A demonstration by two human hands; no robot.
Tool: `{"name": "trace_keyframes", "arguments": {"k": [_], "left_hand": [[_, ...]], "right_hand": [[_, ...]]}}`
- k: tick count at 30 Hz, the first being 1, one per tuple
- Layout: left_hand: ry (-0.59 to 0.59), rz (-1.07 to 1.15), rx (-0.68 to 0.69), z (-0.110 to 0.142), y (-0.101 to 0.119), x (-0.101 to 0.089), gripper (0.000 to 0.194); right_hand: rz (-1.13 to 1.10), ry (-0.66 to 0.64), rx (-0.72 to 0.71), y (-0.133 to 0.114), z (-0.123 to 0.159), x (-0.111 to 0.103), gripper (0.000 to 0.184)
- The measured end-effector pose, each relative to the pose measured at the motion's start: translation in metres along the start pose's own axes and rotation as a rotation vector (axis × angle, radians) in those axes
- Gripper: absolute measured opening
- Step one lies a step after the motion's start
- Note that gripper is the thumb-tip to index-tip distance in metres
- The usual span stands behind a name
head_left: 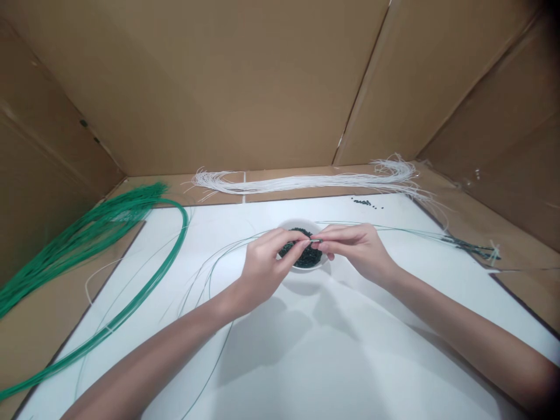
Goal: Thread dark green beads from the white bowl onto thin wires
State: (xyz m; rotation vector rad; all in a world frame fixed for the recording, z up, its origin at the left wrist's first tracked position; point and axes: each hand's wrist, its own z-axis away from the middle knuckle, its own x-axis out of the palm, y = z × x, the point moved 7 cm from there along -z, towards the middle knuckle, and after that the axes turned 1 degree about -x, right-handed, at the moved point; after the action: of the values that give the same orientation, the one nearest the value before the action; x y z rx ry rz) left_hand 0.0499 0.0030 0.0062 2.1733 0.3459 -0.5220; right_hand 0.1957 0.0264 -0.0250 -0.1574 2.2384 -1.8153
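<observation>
My left hand [266,259] is closed in a pinch over the bowl, with thin green strands [227,249] trailing leftward from behind its fingers. Facing it, my right hand [356,249] also pinches. Between the two sets of fingertips shows a tiny dark green piece [315,240], too small to make out fully. Below the fingers stands a white bowl [301,267] filled with small dark green bead-like pieces [301,256]. Behind the right hand, green strands [406,230] run to a tied bundle with dark ends [472,248] at the right.
Cardboard walls [245,87] enclose the white work surface [280,361]. Along the back lies a bundle of white strands [280,185]. A large green strand bundle [87,245] and a curved green coil [149,289] lie at left. Several loose dark pieces [364,202] sit behind the bowl.
</observation>
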Motion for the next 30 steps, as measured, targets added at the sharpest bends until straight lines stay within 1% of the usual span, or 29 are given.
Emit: {"name": "trace_keyframes", "arguments": {"k": [10,16,22,24,27,30], "left_hand": [[-0.022,0.009,-0.004,0.001,-0.001,0.003,0.011],[0.019,0.010,0.044,0.000,0.004,0.000,0.009],[0.044,0.022,0.012,0.000,0.002,-0.004,0.008],[0.041,0.023,0.000,0.000,0.001,-0.004,0.008],[0.033,0.020,-0.008,0.001,0.001,-0.003,0.008],[0.022,0.026,0.000,0.001,0.002,-0.001,0.008]], "right_hand": [[-0.075,-0.046,0.016,0.004,0.000,0.003,0.013],[-0.105,-0.043,0.008,0.007,0.000,0.001,0.013],[-0.108,0.060,-0.028,0.002,-0.001,-0.003,0.005],[-0.105,0.084,-0.047,-0.001,-0.001,-0.004,0.005],[-0.104,0.102,-0.045,-0.002,-0.001,-0.004,0.006],[-0.130,0.094,-0.013,0.001,-0.001,-0.003,0.007]]}}
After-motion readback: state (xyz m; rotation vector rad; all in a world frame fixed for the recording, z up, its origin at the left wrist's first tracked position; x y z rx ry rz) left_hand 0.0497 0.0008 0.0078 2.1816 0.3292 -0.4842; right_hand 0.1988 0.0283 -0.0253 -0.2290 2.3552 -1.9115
